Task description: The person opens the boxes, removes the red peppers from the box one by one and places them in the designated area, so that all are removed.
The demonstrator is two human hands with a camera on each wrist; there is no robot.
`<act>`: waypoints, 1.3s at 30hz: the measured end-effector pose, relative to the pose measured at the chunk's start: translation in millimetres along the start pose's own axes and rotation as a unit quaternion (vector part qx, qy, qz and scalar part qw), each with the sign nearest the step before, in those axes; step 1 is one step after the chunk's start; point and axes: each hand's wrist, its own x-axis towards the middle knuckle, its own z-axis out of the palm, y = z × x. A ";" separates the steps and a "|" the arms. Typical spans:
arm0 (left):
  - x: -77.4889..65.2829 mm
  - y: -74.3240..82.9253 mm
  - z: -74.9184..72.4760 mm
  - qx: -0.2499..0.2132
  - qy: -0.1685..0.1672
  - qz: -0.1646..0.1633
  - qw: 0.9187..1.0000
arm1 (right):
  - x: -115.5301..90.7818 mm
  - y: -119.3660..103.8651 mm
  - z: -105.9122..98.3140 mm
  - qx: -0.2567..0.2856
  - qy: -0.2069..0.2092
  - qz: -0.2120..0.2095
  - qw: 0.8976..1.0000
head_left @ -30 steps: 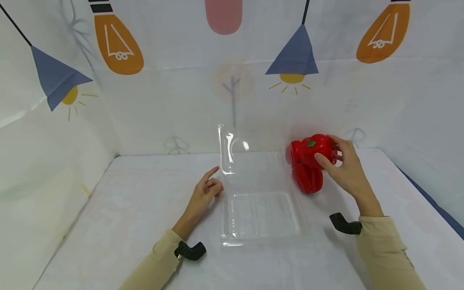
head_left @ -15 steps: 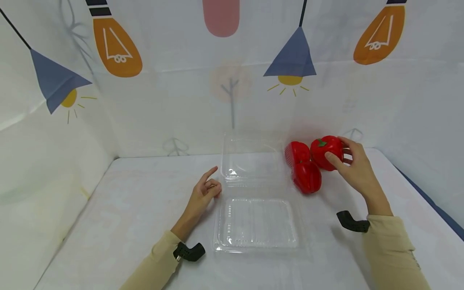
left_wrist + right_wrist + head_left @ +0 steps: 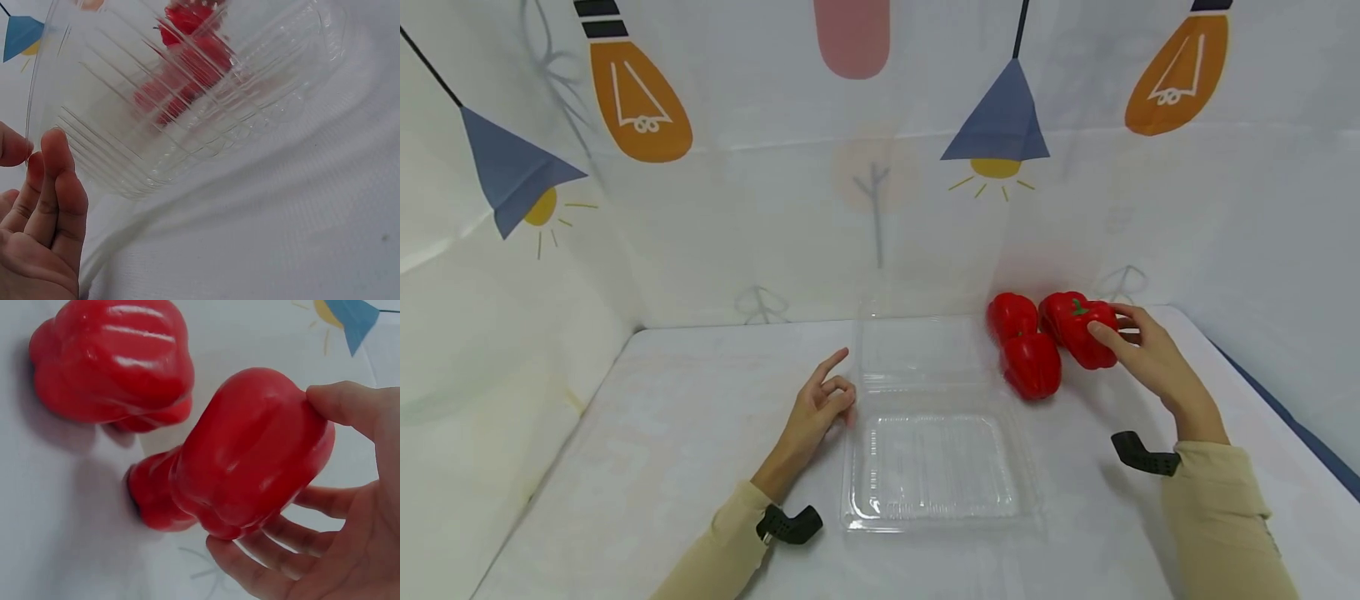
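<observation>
My right hand (image 3: 1157, 358) grips a red bell pepper (image 3: 1092, 335) with a green stem, thumb on its near side and fingers around its right; its smooth red body (image 3: 256, 450) fills the middle of the right wrist view. Another red bell pepper (image 3: 1056, 312) sits just behind it. Two more lie to the left, one farther back (image 3: 1011, 315) and one nearer (image 3: 1032, 367). An opened clear plastic clamshell box (image 3: 936, 471) lies at the centre, lid (image 3: 917, 346) folded back. My left hand (image 3: 808, 417) pinches the box's left edge, index finger extended.
A white cloth covers the table (image 3: 700, 400). Behind it rises a white backdrop (image 3: 760, 217) with printed lamps and bulbs. The table's right edge (image 3: 1277, 400) runs beyond my right hand.
My right hand has moved right and slightly nearer with the held bell pepper, leaving the other peppers more exposed. The box lid has dropped farther back, and the box has shifted slightly nearer.
</observation>
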 end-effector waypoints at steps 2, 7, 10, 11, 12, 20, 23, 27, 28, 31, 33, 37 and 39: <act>-0.7 0.3 0.1 -0.001 -0.002 -0.002 1.000 | 0.1 2.2 -1.3 0.001 -0.009 0.007 1.000; -2.3 -0.3 0.2 -0.006 -0.004 -0.005 1.000 | -0.1 7.4 -4.5 0.000 -0.037 0.028 0.999; -2.8 -1.6 -0.3 -0.008 -0.006 -0.007 1.000 | -0.3 10.7 -6.0 -0.003 -0.053 0.040 0.998; -3.0 -2.1 -0.6 -0.009 -0.006 -0.007 1.000 | -0.4 11.6 -6.4 -0.004 -0.058 0.044 0.997; -3.1 -2.4 -0.7 -0.009 -0.006 -0.007 1.000 | -0.4 12.6 -6.9 -0.007 -0.063 0.047 0.997; -4.8 -1.3 -1.5 -0.017 0.000 0.001 1.000 | 3.1 17.8 -7.5 -0.023 -0.106 0.073 0.991; -4.7 -1.4 -1.4 -0.020 0.002 0.002 1.000 | 4.2 20.0 -7.5 -0.028 -0.114 0.079 0.990; -5.3 -2.2 -0.3 -0.016 0.012 -0.005 1.000 | 4.4 23.1 -7.6 -0.029 -0.116 0.077 0.990; -5.4 -2.4 0.1 -0.015 0.016 -0.008 1.000 | 4.5 24.0 -7.7 -0.030 -0.117 0.075 0.990; -5.8 -3.4 0.9 -0.013 0.025 -0.014 0.999 | 3.9 26.0 -8.1 -0.030 -0.121 0.069 0.990; -5.8 -3.8 1.2 -0.013 0.028 -0.016 0.999 | 3.6 27.4 -8.4 -0.031 -0.125 0.068 0.989; -5.2 -4.4 1.9 -0.011 0.028 -0.016 0.999 | 3.2 30.7 -9.0 -0.030 -0.133 0.068 0.988; -4.8 -4.3 2.5 -0.011 0.027 -0.016 0.999 | 2.7 32.2 -9.4 -0.029 -0.136 0.070 0.988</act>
